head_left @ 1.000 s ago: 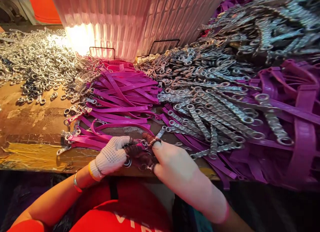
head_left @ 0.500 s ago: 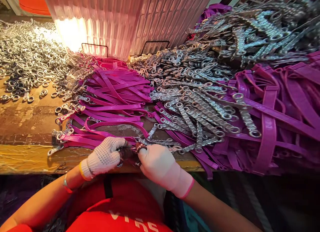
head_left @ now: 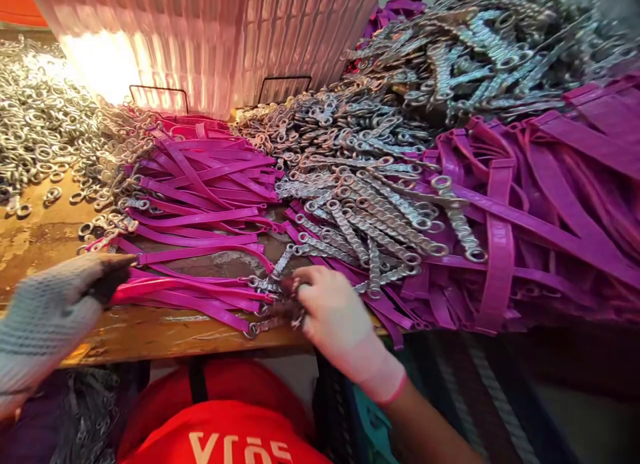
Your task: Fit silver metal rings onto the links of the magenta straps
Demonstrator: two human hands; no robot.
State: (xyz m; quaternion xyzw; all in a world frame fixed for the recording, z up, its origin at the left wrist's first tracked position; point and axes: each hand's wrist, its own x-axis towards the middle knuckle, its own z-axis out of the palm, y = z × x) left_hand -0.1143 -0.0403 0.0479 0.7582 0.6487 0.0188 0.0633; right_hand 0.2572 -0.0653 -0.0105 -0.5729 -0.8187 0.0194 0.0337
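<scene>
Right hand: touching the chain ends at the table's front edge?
Touching. In the head view the right hand lies on the bundle of chain ends, its fingers curled over the links where they join the pink straps; no gap shows.

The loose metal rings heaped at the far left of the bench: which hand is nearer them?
Left. The left hand is at the bench's left edge, below the loose rings; the right hand is mid-bench on chain ends.
</scene>
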